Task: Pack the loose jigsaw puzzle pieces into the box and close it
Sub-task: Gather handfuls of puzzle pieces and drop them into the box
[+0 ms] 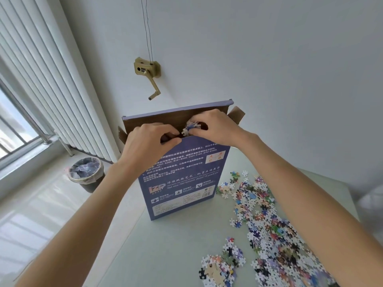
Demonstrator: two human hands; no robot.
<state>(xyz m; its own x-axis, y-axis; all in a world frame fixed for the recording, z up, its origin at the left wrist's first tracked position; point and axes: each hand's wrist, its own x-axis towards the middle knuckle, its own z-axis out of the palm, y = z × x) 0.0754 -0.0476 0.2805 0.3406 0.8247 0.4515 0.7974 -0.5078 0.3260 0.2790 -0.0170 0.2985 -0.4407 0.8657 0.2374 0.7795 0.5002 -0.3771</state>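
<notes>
A tall purple puzzle box (182, 179) stands upright on the pale table (165, 245), its top lid and brown side flaps open. My left hand (149, 141) grips the front edge of the box opening. My right hand (213, 127) sits over the opening, fingers closed on a small clump of puzzle pieces (191, 127). Many loose puzzle pieces (267, 222) lie scattered on the table to the right of the box and toward the near edge. The inside of the box is hidden.
A lined waste bin (87, 172) stands on the floor left of the table. White vertical blinds (51, 90) and a window fill the left side. A brass hand crank (148, 73) is fixed to the wall behind the box.
</notes>
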